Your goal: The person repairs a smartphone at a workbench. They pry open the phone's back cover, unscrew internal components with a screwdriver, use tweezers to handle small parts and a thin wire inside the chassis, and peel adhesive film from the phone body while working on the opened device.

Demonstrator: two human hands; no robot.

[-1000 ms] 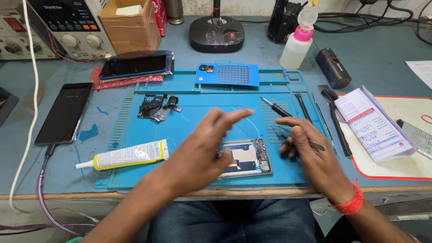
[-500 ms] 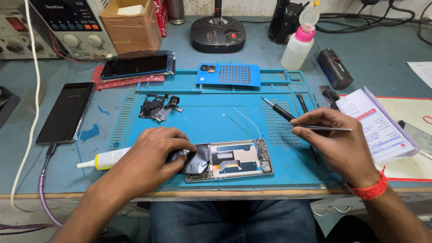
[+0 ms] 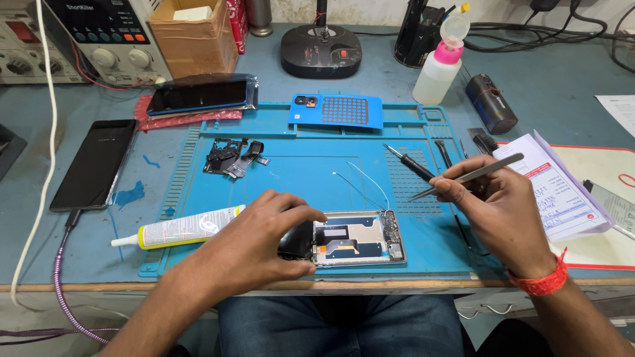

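An opened phone frame (image 3: pixel 357 239) lies on the blue work mat (image 3: pixel 297 178) near the table's front edge. My left hand (image 3: pixel 258 238) grips its left end between thumb and fingers, covering a dark part there. My right hand (image 3: pixel 503 211) hovers to the right of the frame, holding metal tweezers (image 3: pixel 463 177) whose tips point left, above the mat. Two thin white wires (image 3: pixel 364 182) lie just beyond the frame.
A white glue tube (image 3: pixel 182 228) lies left of my hand. Small black parts (image 3: pixel 231 157), a screwdriver (image 3: pixel 410 162), a blue phone back cover (image 3: pixel 337 110), two dark phones (image 3: pixel 92 164), a pink-capped bottle (image 3: pixel 440 69), papers (image 3: pixel 555 192) and bench instruments (image 3: pixel 99 33) surround the mat.
My left hand came down onto the frame's left end and now grips it. My right hand lifted the tweezers off the frame and drew them to the right.
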